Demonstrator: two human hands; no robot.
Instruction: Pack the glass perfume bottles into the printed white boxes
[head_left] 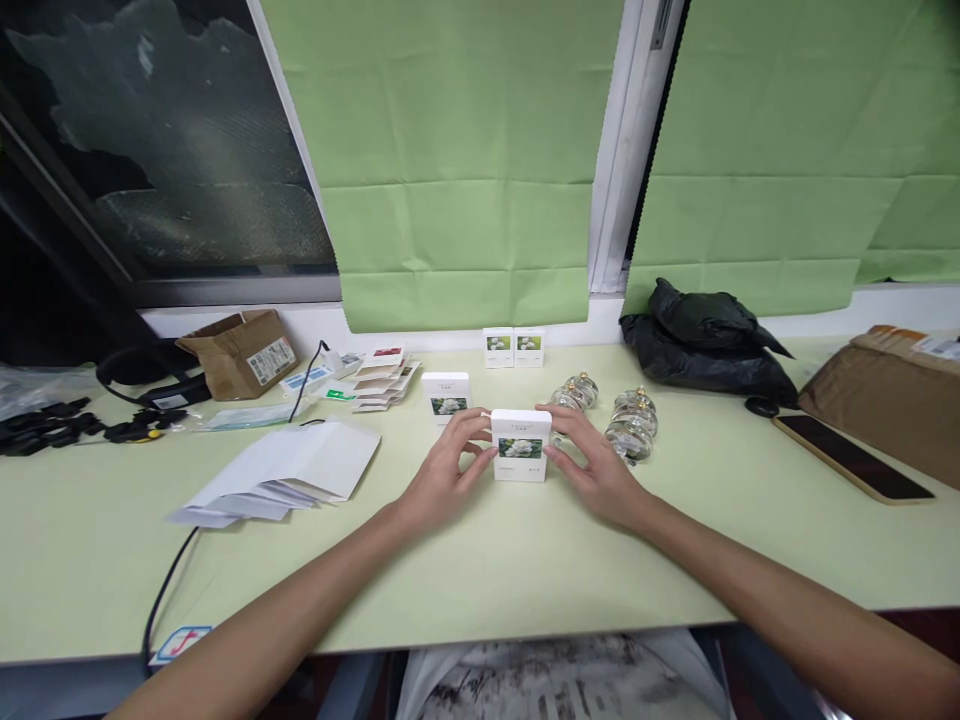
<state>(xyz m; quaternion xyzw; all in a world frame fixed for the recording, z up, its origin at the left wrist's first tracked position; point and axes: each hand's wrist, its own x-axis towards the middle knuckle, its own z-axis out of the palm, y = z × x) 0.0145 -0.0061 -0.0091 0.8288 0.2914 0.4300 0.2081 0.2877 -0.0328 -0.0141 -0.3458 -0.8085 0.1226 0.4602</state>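
Left hand point(450, 470) and right hand point(592, 470) clasp an upright white box point(520, 445). A second box point(447, 396) stands just behind, glass jars point(631, 425) just right. The desk point(480, 570) lies bare toward its near edge.

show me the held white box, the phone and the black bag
white box point(520, 447), head view, front label
phone point(851, 457), head view, screen middle
black bag point(705, 350), head view, crumpled middle

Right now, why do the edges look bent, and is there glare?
Head view: wide lens bends the table edge and window frame; soft even light, faint shadows by the left hand and right hand holding the white box; glass bottles glint slightly.
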